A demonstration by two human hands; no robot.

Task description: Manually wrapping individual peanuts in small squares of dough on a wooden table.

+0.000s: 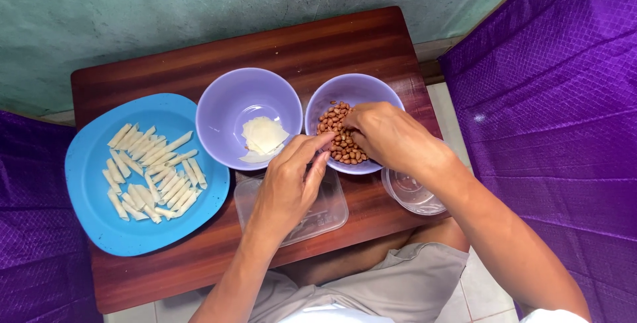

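While both hands meet over the right-hand lavender plastic bowl [354, 94], the right hand [388, 137] lies across its near rim with the fingers curled down into the heap of reddish-brown peanuts [337, 138] that fills the bowl's near half; whether those fingers are closed on any nuts I cannot tell, since the back of the hand hides the tips; the left hand [288, 187] reaches in from the near side, its thumb and forefinger drawn together at the bowl's near left edge, touching the peanuts there, though what lies between the tips is too small to make out.

Just left of that bowl stands a second lavender plastic bowl [229, 104], the two nearly touching; it holds a few pale, thin, flat wafer-like pieces [264, 136] on its near side; further left lies a round blue plastic plate [93, 197] strewn with pale short tube pasta [154, 172]; beneath the left hand sits a clear rectangular plastic container [328, 213], and a clear round plastic tub [410, 197] rests under the right wrist at the table's near right corner; all stand on a small dark reddish wooden table [318, 41] set against a worn green wall [133, 4], with purple quilted fabric [551, 97] on either side.
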